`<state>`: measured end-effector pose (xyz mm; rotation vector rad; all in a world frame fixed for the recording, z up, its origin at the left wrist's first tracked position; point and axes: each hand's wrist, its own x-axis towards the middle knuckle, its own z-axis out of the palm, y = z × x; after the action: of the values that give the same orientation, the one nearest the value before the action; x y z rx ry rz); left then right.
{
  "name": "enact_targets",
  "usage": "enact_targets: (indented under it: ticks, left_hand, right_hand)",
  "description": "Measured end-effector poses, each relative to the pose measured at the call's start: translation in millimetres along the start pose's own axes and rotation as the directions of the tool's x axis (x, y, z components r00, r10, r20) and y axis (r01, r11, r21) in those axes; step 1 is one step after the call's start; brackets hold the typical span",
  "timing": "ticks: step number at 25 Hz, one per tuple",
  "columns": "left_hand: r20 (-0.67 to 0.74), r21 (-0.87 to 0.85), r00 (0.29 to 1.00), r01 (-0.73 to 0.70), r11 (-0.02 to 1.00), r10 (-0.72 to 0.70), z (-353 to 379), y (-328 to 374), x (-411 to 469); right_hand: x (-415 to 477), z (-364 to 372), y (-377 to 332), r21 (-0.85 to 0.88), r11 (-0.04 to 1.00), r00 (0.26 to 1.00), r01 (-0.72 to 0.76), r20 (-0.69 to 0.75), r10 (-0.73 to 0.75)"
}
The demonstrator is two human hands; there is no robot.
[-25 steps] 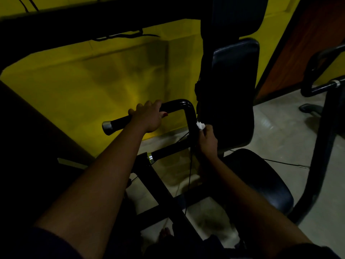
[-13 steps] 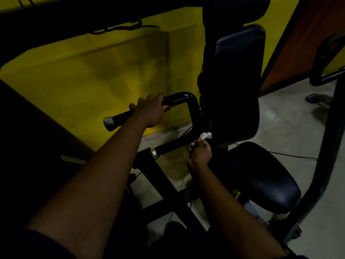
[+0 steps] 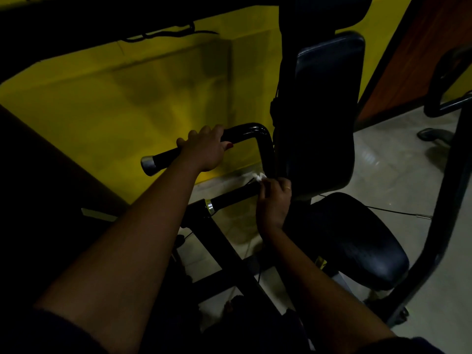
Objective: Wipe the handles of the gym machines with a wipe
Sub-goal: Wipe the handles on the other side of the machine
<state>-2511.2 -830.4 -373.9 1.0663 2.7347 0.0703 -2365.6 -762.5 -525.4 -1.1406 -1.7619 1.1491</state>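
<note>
Head view: the person is leaning over a seated gym machine that is standing against a yellow wall (image 3: 122,98). The left hand (image 3: 204,149) is gripping the upper handle (image 3: 163,159). Its fingers are curling over the top of the black grip and the thumb is wrapping underneath, between the silver end cap (image 3: 148,163) and the bend where the tube is turning downward.

The right hand (image 3: 274,203) is working lower, at the inner end of the lower handle (image 3: 235,195). Its fingers are bunching and curling around a small white wipe (image 3: 259,177). The wipe is showing just above the knuckles, at the corner where the downturned tube is meeting the lower bar. The light is dim there, so it is hard to tell whether the wipe is wrapping round the bar or only touching its top side. The back pad (image 3: 329,111) and the seat (image 3: 352,241) are sitting just beyond the hands, with neither hand touching them.

The step in hand seems to be the wiping of the lower handle from its inner end, with the left hand steadying the frame. The next move is probably calling for a slide outward along the grip toward the silver collar (image 3: 209,206), fingers closing round the bar so the underside is covered too. Before the wipe can reach the upper grip, the left hand would need to let go.
</note>
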Motion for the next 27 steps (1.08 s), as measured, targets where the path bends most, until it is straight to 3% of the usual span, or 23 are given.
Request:
enact_targets:
  ticks: [2, 4, 6, 7, 9, 12, 14, 17, 19, 21, 24, 26, 27]
  left_hand:
    - [-0.002, -0.006, 1.000, -0.002, 1.000, 0.002, 0.7, -0.2, 0.4]
    - [-0.003, -0.006, 1.000, 0.002, 1.000, -0.002, 0.6, -0.7, 0.2]
    - [-0.006, -0.001, 1.000, 0.002, 1.000, -0.002, 0.5, -0.5, 0.3]
    - [-0.008, -0.002, 1.000, 0.001, 1.000, -0.001, 0.4, -0.4, 0.0]
    - [-0.012, -0.009, 1.000, 0.000, 1.000, 0.000, 0.4, -0.6, -0.6]
    - [-0.018, 0.002, 1.000, -0.003, 1.000, 0.003, 1.0, -0.2, -0.7]
    - [-0.017, -0.002, 1.000, 0.002, 1.000, -0.002, 1.6, -0.4, -0.4]
    - [-0.006, -0.007, 1.000, 0.004, 1.000, -0.004, 1.4, -0.3, -0.2]
    - [-0.006, -0.006, 1.000, 0.003, 1.000, -0.003, 0.6, 0.2, -0.4]
    - [-0.011, -0.004, 1.000, 0.006, 1.000, -0.006, 0.2, -0.1, -0.5]
    - [-0.016, -0.003, 1.000, 0.006, 1.000, -0.006, 0.4, 0.0, -0.8]
    - [-0.012, -0.007, 1.000, 0.012, 1.000, -0.012, -0.6, -0.1, -0.7]
    - [-0.009, -0.007, 1.000, 0.014, 1.000, -0.014, -1.2, -0.2, -1.0]
  right_hand:
    - [-8.5, 1.0, -2.5, -0.067, 0.998, 0.972, 0.010, 0.234, 0.006]
    - [-23.4, 6.7, -4.5, -0.174, 0.964, 0.926, 0.202, 0.353, -0.130]
    - [-21.5, 8.0, -4.9, -0.331, 0.796, 0.838, 0.507, 0.407, -0.365]
    - [-12.0, 5.7, -8.8, -0.408, 0.680, 0.775, 0.610, 0.486, -0.404]
    - [12.1, -1.0, -14.0, -0.565, 0.537, 0.768, 0.626, 0.566, -0.300]
    - [13.3, 4.6, -27.5, -0.692, 0.455, 0.816, 0.560, 0.555, -0.160]
    - [0.6, 22.0, -45.0, -0.685, 0.429, 0.783, 0.588, 0.616, -0.089]
    - [-14.6, 28.2, -52.9, -0.511, 0.451, 0.616, 0.731, 0.779, -0.116]
    - [-0.9, 11.3, -46.0, -0.434, 0.440, 0.552, 0.786, 0.813, -0.185]
    - [26.5, -6.4, -32.0, -0.507, 0.295, 0.575, 0.810, 0.787, -0.225]
    - [44.1, -20.9, -17.8, -0.565, -0.012, 0.545, 0.825, 0.800, -0.253]
    - [42.0, -19.1, -12.6, -0.524, -0.020, 0.513, 0.851, 0.840, -0.179]
    - [43.2, -18.5, -13.8, -0.464, -0.050, 0.447, 0.884, 0.872, -0.201]
